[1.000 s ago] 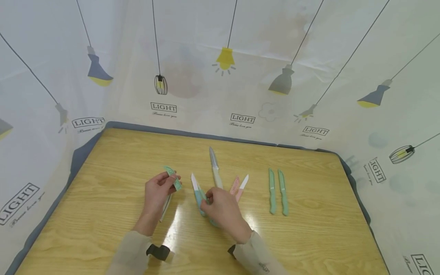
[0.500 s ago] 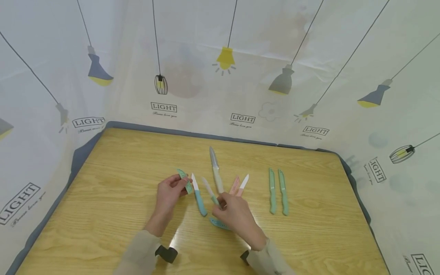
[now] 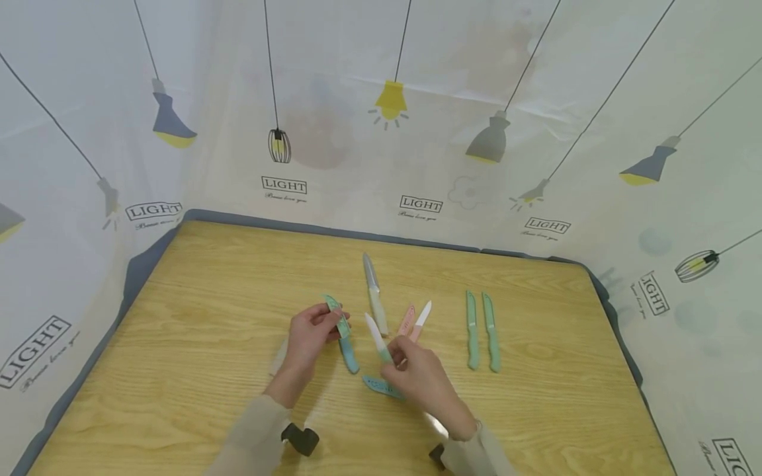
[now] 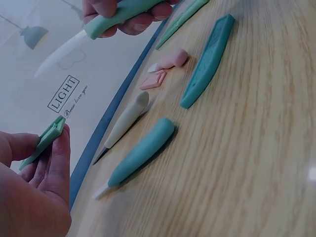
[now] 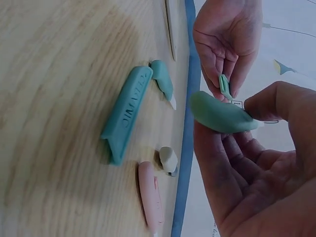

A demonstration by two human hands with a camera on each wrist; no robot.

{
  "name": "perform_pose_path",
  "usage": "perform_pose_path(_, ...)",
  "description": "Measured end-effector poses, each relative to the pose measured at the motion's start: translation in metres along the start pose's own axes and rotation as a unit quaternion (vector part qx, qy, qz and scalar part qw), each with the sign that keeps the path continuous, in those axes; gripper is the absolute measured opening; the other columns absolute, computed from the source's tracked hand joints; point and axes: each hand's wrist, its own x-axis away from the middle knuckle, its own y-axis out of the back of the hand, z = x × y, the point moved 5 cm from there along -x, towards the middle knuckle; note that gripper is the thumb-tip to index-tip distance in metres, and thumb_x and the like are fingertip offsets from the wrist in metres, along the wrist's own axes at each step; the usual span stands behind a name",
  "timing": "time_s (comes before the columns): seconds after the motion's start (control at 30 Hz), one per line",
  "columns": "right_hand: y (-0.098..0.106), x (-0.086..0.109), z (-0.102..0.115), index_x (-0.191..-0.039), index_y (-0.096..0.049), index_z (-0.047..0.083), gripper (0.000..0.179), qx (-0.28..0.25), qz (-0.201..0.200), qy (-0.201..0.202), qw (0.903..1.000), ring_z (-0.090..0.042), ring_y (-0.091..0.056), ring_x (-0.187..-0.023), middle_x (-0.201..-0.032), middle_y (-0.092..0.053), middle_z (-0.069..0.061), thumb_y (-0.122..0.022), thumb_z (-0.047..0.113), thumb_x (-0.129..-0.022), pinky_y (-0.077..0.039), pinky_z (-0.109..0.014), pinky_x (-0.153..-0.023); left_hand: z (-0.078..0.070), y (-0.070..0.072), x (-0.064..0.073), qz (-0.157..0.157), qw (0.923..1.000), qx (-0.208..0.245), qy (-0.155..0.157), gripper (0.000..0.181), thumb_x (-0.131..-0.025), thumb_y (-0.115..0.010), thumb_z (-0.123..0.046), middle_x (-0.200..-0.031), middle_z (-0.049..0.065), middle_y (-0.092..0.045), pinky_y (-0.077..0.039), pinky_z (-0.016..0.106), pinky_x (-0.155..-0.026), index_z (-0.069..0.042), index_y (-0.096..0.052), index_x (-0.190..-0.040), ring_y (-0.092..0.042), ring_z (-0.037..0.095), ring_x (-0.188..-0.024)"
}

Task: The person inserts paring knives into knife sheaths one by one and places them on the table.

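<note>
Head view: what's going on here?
A person's left hand pinches a green sheath; the right hand holds a green-handled knife, uncovered. Sheath and knife are apart. On the table, a blue knife lies near a blue sheath and a pink knife beside a pink sheath, both knives uncovered. Two green knives lie side by side at the right.

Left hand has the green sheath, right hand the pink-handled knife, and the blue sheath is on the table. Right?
Not quite: the right hand has a green-handled knife, not a pink-handled one; the left wrist view shows it. The left hand does hold the green sheath, and the blue sheath is on the table.
</note>
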Motion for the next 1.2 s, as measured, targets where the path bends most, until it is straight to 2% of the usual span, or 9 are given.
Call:
perform_pose_path(0.1,-0.002,0.002,-0.002,-0.103,-0.066,0.005,0.015,-0.015,0.006,0.007,0.9998,-0.012,-0.071,-0.079,-0.089,-0.073,0.000,-0.064,0.010,-0.090,-0.057,-0.020,-0.062,0.002,-0.003,0.000,0.003,1.0000,-0.002,0.005,0.032,-0.104,-0.063,-0.010,-0.111,0.019,-0.075,-0.062,0.027,-0.076,0.010,-0.063,-0.129,-0.074,0.015,-0.086)
perform_pose_path(0.17,-0.004,0.004,-0.002,-0.105,-0.065,0.002,0.016,-0.026,0.015,0.016,0.9994,-0.009,-0.067,-0.071,-0.087,-0.074,0.000,-0.062,0.008,-0.091,-0.053,-0.018,-0.056,0.003,-0.005,-0.001,0.004,0.9999,-0.003,0.010,0.032,-0.104,-0.063,-0.011,-0.112,0.019,-0.075,-0.062,0.027,-0.077,0.009,-0.064,-0.129,-0.074,0.014,-0.087)
perform_pose_path(0.33,-0.007,0.005,-0.003,-0.114,-0.062,-0.001,0.024,-0.045,0.033,0.020,0.9982,-0.001,-0.051,-0.054,-0.078,-0.071,0.006,-0.059,0.006,-0.091,-0.040,-0.017,-0.045,0.001,-0.010,0.000,0.005,0.9999,-0.004,0.015,0.033,-0.104,-0.064,-0.012,-0.112,0.018,-0.075,-0.062,0.026,-0.077,0.008,-0.064,-0.129,-0.074,0.014,-0.089)
perform_pose_path(0.43,-0.008,0.006,-0.003,-0.117,-0.062,-0.001,0.026,-0.053,0.036,0.018,0.9978,-0.001,-0.048,-0.052,-0.075,-0.068,0.007,-0.058,0.005,-0.092,-0.040,-0.016,-0.045,0.001,-0.013,0.000,0.006,0.9998,-0.004,0.020,0.034,-0.103,-0.065,-0.013,-0.113,0.017,-0.075,-0.062,0.026,-0.079,0.008,-0.063,-0.130,-0.074,0.015,-0.090)
perform_pose_path(0.57,-0.010,0.006,-0.003,-0.114,-0.063,-0.003,0.018,-0.075,0.038,0.012,0.9963,-0.004,-0.054,-0.056,-0.076,-0.068,0.002,-0.055,0.010,-0.103,-0.045,-0.017,-0.047,0.001,-0.015,-0.001,0.007,0.9997,0.000,0.023,0.034,-0.104,-0.065,-0.014,-0.113,0.017,-0.075,-0.062,0.027,-0.080,0.007,-0.063,-0.131,-0.074,0.016,-0.093)
perform_pose_path(0.67,-0.010,0.007,-0.002,-0.111,-0.064,-0.005,0.024,-0.095,0.040,0.007,0.9946,-0.008,-0.059,-0.059,-0.077,-0.068,-0.002,-0.053,0.017,-0.109,-0.047,-0.017,-0.048,0.001,-0.017,-0.002,0.008,0.9997,0.005,0.021,0.034,-0.104,-0.064,-0.013,-0.114,0.019,-0.074,-0.062,0.027,-0.080,0.007,-0.063,-0.131,-0.074,0.018,-0.095)
perform_pose_path(0.93,-0.011,0.007,-0.001,-0.110,-0.065,-0.007,0.029,-0.109,0.044,0.003,0.9930,-0.004,-0.051,-0.053,-0.073,-0.067,-0.003,-0.054,0.020,-0.109,-0.036,-0.013,-0.042,-0.001,-0.023,-0.003,0.013,0.9996,0.017,0.017,0.036,-0.103,-0.065,-0.013,-0.114,0.019,-0.074,-0.062,0.027,-0.081,0.008,-0.062,-0.132,-0.074,0.019,-0.096)
perform_pose_path(1.2,-0.012,0.008,-0.002,-0.110,-0.066,-0.007,0.029,-0.120,0.049,-0.002,0.9915,-0.002,-0.050,-0.052,-0.073,-0.067,-0.005,-0.056,0.020,-0.108,-0.035,-0.013,-0.042,-0.003,-0.026,-0.004,0.012,0.9992,0.030,0.024,0.035,-0.103,-0.065,-0.011,-0.118,0.023,-0.072,-0.062,0.027,-0.082,0.009,-0.061,-0.132,-0.075,0.019,-0.095)
